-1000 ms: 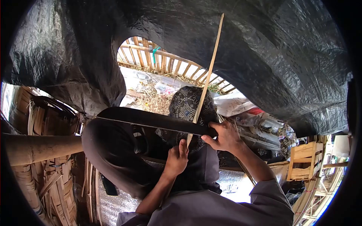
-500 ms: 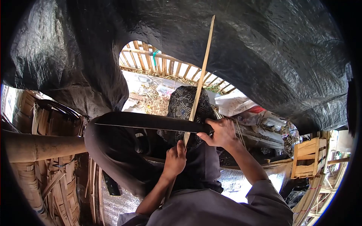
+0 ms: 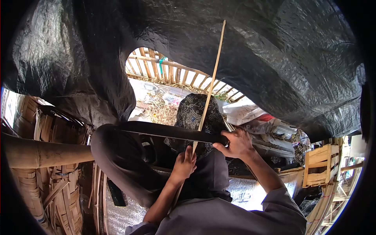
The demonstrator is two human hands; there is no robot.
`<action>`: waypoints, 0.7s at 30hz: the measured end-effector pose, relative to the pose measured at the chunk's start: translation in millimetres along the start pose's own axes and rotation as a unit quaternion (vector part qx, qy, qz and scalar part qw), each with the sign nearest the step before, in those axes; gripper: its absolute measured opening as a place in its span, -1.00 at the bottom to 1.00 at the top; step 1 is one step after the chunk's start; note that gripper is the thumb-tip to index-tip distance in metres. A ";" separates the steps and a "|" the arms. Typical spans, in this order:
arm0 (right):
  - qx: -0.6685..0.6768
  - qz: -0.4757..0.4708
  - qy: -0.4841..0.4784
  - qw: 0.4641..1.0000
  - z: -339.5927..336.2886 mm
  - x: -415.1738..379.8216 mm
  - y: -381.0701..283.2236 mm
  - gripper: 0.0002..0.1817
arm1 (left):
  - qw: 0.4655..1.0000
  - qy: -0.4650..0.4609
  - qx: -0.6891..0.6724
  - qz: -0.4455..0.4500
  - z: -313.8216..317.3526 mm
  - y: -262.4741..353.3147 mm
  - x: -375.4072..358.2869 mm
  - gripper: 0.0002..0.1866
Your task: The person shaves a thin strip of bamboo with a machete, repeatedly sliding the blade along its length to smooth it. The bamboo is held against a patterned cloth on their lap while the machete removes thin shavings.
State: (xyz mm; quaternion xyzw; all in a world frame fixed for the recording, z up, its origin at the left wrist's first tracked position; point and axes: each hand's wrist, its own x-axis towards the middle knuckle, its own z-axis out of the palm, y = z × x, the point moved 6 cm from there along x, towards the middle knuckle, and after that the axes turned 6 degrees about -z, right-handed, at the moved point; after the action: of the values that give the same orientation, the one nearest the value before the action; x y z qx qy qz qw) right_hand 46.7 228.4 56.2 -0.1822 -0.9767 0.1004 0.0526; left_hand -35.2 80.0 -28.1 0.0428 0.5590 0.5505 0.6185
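Pretty cramped spot under a crinkly black plastic tarp (image 3: 274,51) that sags low overhead, with a gap where bright daylight comes through a bamboo slat fence (image 3: 168,70). Off to the left there's a thick bamboo pole (image 3: 43,154) lying across stacks of woven bamboo strips (image 3: 51,196). A wooden crate (image 3: 319,164) sits on the right, near a messy pile of bags and scraps (image 3: 270,127).
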 end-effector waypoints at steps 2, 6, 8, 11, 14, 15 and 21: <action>-0.003 0.003 0.010 1.000 -2.5 -1.3 -1.0 -0.39 | 1.000 -0.013 -0.007 -0.006 0.5 1.9 1.3 -0.47; -0.003 0.022 -0.015 1.000 1.2 -11.6 0.4 -0.39 | 0.997 -0.053 -0.058 -0.028 1.1 0.0 2.2 -0.47; -0.007 0.039 -0.033 0.999 -4.3 -12.4 2.5 -0.40 | 0.994 -0.068 -0.077 -0.034 1.6 0.4 2.4 -0.47; -0.130 0.067 -0.063 0.987 -20.0 -8.5 10.6 -0.40 | 0.995 -0.069 -0.072 -0.006 3.4 1.5 1.8 -0.48; -0.036 0.088 0.011 0.995 -7.6 -14.4 36.9 -0.37 | 0.995 -0.069 -0.062 -0.024 1.9 -0.6 4.2 -0.48; -0.039 0.086 0.013 0.995 -12.0 -15.5 33.4 -0.37 | 0.995 -0.074 -0.063 -0.021 1.9 -1.8 4.9 -0.48; -0.099 0.046 -0.041 0.993 -15.5 -14.1 24.8 -0.40 | 0.994 -0.070 -0.070 -0.035 3.4 0.9 5.7 -0.47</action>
State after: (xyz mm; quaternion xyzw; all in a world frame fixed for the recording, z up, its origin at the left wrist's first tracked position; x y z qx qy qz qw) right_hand 70.5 248.7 65.0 -0.2273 -0.9737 0.0128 -0.0100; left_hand -34.6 86.5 -29.9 0.0188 0.4756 0.5620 0.6764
